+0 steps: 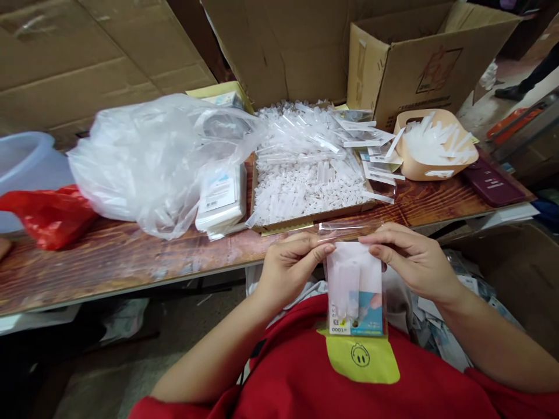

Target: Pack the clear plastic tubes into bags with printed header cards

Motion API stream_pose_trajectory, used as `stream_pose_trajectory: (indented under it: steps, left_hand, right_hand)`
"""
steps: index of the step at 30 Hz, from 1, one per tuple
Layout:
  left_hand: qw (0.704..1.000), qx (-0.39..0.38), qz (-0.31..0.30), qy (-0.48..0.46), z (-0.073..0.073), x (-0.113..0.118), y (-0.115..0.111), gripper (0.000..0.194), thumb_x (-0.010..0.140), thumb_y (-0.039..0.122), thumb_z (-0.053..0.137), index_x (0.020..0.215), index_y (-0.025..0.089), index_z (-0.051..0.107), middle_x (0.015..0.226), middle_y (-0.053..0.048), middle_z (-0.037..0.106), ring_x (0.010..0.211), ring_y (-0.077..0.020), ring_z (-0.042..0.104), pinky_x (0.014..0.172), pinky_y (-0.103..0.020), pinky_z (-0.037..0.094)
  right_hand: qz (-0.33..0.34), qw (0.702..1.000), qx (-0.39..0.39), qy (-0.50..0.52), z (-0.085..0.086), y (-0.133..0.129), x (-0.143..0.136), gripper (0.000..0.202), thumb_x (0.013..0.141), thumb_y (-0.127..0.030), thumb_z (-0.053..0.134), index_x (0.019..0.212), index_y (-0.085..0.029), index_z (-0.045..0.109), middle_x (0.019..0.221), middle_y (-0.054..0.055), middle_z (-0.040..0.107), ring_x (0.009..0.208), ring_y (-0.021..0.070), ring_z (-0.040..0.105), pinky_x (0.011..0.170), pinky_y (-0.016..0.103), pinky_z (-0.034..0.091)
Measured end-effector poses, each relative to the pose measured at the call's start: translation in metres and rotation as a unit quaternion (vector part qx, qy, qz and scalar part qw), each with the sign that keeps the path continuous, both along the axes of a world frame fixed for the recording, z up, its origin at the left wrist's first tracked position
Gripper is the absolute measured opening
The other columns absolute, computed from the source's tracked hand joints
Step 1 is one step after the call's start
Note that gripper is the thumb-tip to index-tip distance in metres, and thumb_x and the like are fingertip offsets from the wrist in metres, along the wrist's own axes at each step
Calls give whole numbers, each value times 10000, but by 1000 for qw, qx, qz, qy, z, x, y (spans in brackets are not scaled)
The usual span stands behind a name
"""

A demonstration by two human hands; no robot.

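A clear plastic packet (367, 308) hangs in front of my red shirt, with a printed card and several whitish plastic pieces inside. My left hand (293, 265) pinches its upper left corner between thumb and fingers. At the upper right corner my right hand (410, 259) pinches it the same way. The packet's clear flap (345, 231) stands up above the card, between the two hands. Just beyond the hands, a shallow cardboard tray (314, 217) on the wooden table holds a heap of small white and clear plastic pieces.
Left of the tray are a stack of cards (221, 198), a large clear plastic bag (152, 157), a red bag (52, 215) and a bluish tub (30, 157). To the right stand an orange container (419, 166), a dark red case (493, 180) and a cardboard box (437, 70).
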State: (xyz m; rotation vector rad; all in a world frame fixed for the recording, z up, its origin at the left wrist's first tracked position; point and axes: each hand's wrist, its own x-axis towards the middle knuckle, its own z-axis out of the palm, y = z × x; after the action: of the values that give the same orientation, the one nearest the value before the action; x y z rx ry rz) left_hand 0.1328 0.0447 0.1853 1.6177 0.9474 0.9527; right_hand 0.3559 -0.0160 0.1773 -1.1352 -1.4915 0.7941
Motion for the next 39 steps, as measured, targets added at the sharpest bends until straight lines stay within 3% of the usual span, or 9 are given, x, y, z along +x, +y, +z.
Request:
stream_pose_trajectory:
  steps: [8,11,17,20,23,26,32,36,39]
  left_hand:
    - [994,-71,-89,2,16,-1,10,113,837,329,799,870,243,865,870,-96,820,767,-201,742,696,-280,601]
    - [989,-77,-123,-19,30,0,17,114,811,340,823,840,238,864,836,-93,810,726,-190,736,658,-269,604]
    - [989,145,-26,-13,63,2,53,111,770,264,871,871,309,860,861,-23,810,819,-185,738,813,-296,600]
    - [975,222,21,2,65,3,79,154,774,271,870,906,348,843,900,42,813,924,-192,741,911,-325,594]
    - [967,247,54,14,54,2,95,130,805,286,840,916,353,835,937,52,820,967,-192,743,955,-334,587]
    - [968,238,66,48,33,-2,88,108,846,250,795,892,335,844,928,5,828,901,-190,763,905,-319,595]
    - [973,230,-2,12,-17,-12,43,168,833,176,784,924,300,852,881,-49,775,835,-166,721,773,-291,587]
    - [997,63,22,-29,-42,-9,19,101,760,290,879,858,306,860,794,-37,660,788,-151,629,732,-287,548]
    - [991,-98,11,-87,-52,-6,8,90,736,328,891,811,289,862,830,-55,674,824,-159,638,734,-280,571]
  right_hand:
    - [24,998,-43,-43,10,3,12,145,948,-335,691,938,-260,815,838,35,725,637,130,628,536,246,530]
    - [39,997,-21,-63,24,11,18,128,949,-325,696,929,-283,815,865,38,741,749,163,681,652,281,586]
    - [-13,979,180,-96,64,56,19,127,929,-264,730,954,-349,820,974,11,749,959,192,694,911,383,591]
    - [-60,972,197,-117,68,87,15,96,920,-320,745,958,-356,826,1046,29,749,1060,240,687,993,457,579]
    - [-60,975,194,-87,51,111,13,98,894,-315,771,960,-349,834,1006,27,752,1020,225,697,966,434,590]
    - [-2,984,176,-9,24,114,14,123,848,-267,812,945,-336,842,896,5,775,845,177,709,827,367,602]
    - [2,997,74,22,-15,67,16,111,763,-266,888,863,-294,851,796,38,772,770,183,693,720,327,576]
    - [-35,998,48,28,-35,40,13,109,749,-245,897,811,-316,843,958,52,740,923,195,687,786,323,578]
    - [-49,998,17,33,-47,31,13,126,729,-263,914,810,-328,842,946,44,671,910,177,660,714,279,555]
